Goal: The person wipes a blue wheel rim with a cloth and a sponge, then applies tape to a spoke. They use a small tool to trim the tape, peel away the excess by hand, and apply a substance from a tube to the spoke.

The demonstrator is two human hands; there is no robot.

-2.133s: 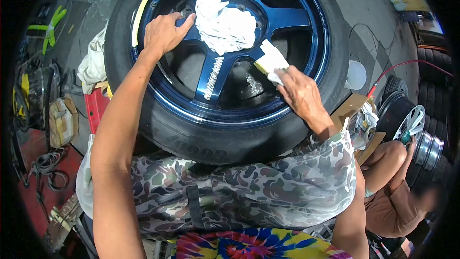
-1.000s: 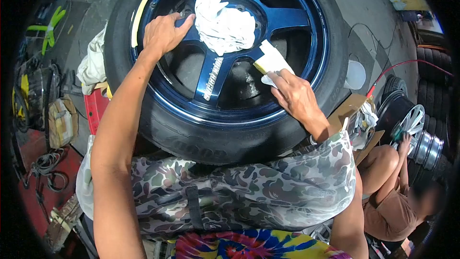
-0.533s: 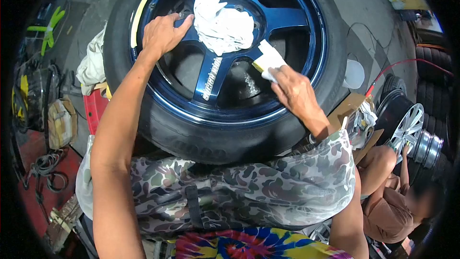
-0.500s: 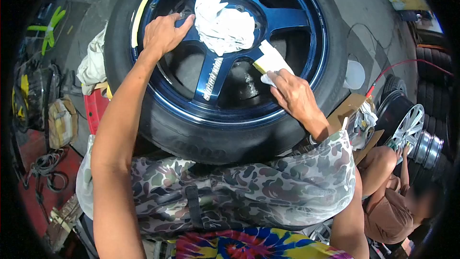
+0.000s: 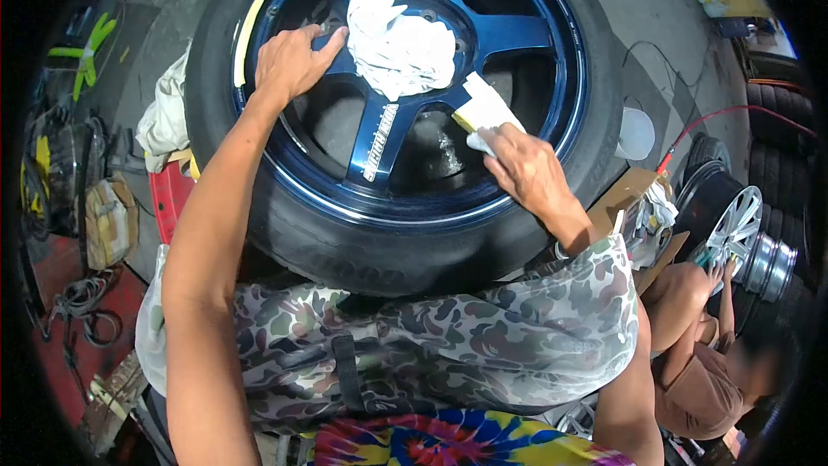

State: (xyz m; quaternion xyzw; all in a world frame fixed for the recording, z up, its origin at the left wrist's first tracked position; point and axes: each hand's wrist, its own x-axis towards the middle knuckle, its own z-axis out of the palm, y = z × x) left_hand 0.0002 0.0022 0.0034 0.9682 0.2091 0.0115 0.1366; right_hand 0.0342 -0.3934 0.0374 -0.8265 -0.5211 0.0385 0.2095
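Note:
A blue multi-spoke car wheel with a black tire lies face up before me. My left hand is closed around a spoke at the upper left, thumb toward the hub. A crumpled white cloth covers part of the hub, just right of that hand. My right hand grips a folded white-and-yellow sheet over the lower right spoke gap, its far end beside the lower right spoke. White lettering runs down the bottom spoke. A strip of yellow tape follows the rim's left edge.
A cardboard box and a white tub stand at the right. Beyond them a person works at a silver wheel. A pale cloth hangs over a red stand at left; coiled cable lies lower left.
Both hands hold nearly the same places, and the sheet is still in my right hand. The whole view has shifted very slightly.

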